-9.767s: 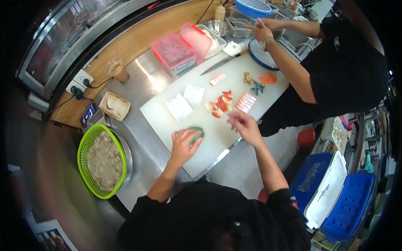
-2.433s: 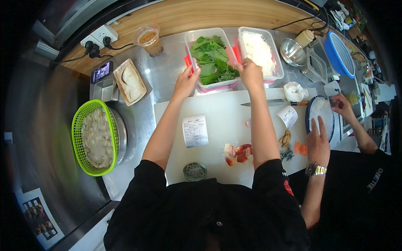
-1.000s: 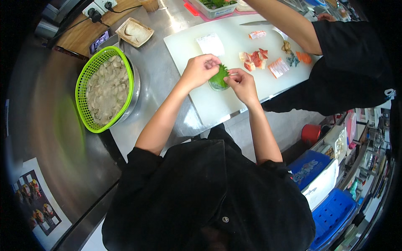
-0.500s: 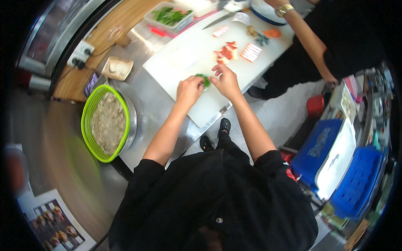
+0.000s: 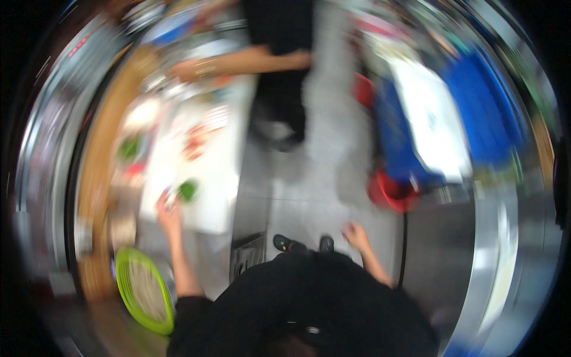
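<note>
Motion smears much of the head view. My left hand [image 5: 169, 211] is over the near left edge of a white cutting board [image 5: 215, 208]. Something small and whitish shows at its fingertips, too blurred to name or to tell if it is held. Just right of those fingers is a round green heap [image 5: 188, 191], apparently leaves, on the board. Farther up the board are red-and-white pieces [image 5: 195, 143] and a striped red-and-white block [image 5: 216, 118]. My right hand [image 5: 356, 236] is away from the board, low over the floor at my right side, its fingers smeared; I make out nothing in it.
A lime-green basket [image 5: 123, 279] stands at the near left. Across the board, a co-worker's arm [image 5: 238, 62] reaches over the counter. Red buckets [image 5: 394, 191], a blue bin [image 5: 392, 128] and a blue crate [image 5: 485, 104] line the right side of the grey floor [image 5: 324, 160].
The view has swung to the right, putting the board on the left. My hands, together at the green heap before, are now far apart; the right one has left the board.
</note>
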A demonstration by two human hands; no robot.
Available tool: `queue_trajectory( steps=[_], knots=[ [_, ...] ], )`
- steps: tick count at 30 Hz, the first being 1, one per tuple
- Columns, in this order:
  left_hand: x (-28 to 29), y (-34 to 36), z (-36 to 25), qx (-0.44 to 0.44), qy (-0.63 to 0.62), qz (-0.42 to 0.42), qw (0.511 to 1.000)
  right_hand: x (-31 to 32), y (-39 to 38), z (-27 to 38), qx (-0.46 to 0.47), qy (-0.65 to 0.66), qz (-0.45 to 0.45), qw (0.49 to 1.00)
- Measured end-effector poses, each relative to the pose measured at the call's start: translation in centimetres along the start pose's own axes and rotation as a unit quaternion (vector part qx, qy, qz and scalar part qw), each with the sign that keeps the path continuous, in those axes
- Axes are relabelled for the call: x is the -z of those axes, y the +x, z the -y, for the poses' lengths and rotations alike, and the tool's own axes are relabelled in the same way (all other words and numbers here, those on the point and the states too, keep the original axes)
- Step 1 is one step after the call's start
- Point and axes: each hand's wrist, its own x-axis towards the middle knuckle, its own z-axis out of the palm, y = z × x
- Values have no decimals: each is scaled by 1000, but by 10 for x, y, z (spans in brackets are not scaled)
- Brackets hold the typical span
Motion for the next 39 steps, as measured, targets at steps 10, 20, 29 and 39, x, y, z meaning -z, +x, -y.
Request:
queue_trajectory(
  steps=[10, 20, 29, 39],
  knots=[
    [204, -61, -24, 29, 142, -226, 963, 53, 21, 11, -20, 7, 281, 960],
    [418, -122, 205, 442, 268, -124, 847, -56, 61, 315, 208, 124, 306, 921],
    [370, -84, 296, 325, 42, 53, 943, -289, -10, 513, 213, 0, 564, 798],
    [428, -33, 193, 228, 44, -264, 936, -367, -48, 527, 252, -4, 645, 721]
  ],
)
